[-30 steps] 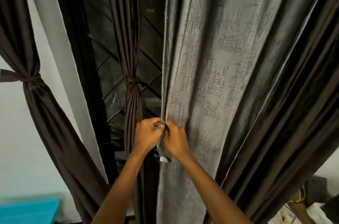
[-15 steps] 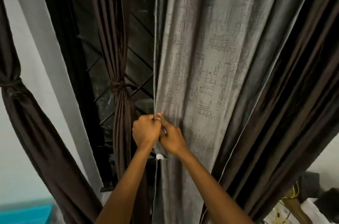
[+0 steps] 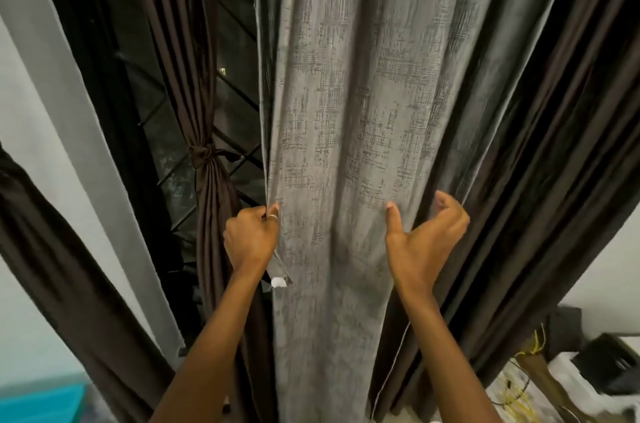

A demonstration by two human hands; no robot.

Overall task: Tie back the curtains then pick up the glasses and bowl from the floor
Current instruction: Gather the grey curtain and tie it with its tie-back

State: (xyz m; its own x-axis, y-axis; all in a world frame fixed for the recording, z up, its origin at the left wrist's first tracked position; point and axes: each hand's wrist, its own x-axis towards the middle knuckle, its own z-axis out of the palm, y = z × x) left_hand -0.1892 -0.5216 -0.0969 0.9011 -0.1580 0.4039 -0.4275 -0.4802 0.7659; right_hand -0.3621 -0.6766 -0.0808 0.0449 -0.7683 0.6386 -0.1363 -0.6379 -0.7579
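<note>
Right hand (image 3: 426, 235) slides to 3 o'clock, grip loose, while left hand (image 3: 251, 239) pinches the grey woven curtain (image 3: 346, 93) for bunching.

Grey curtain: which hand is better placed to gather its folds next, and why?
Probably right. The right hand spreads open against the grey curtain, thumb on its front, free to sweep folds across; the left hand grips the left edge.

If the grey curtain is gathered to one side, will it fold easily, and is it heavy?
Probably floppy: the grey curtain hangs in long soft folds and bends where the left hand grips its edge. It looks thick, so a bunch may feel fairly heavy. Its slight sheen suggests it could slip.
</note>
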